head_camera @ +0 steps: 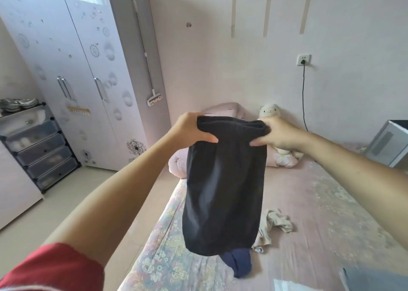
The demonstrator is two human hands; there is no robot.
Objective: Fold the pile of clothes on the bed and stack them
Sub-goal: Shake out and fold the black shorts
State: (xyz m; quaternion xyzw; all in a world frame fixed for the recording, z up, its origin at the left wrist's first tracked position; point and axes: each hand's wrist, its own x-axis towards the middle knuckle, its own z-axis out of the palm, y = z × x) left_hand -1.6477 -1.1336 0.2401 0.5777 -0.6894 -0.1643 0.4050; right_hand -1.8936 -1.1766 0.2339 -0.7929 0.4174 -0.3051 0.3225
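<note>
Both hands up over the bed (309, 202). Left hand (192, 128) and right hand (273, 134) each pinch the waistband of black shorts (223, 191), which hang in the air. Beige garment (273, 224) crumpled on the bed; navy garment (239, 262) beside it, partly behind the shorts. No readable writing or labels.

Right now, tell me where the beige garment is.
In the head view, the beige garment lies crumpled on the bed, lower right of centre, just right of the hanging black garment and above the navy cloth.
</note>
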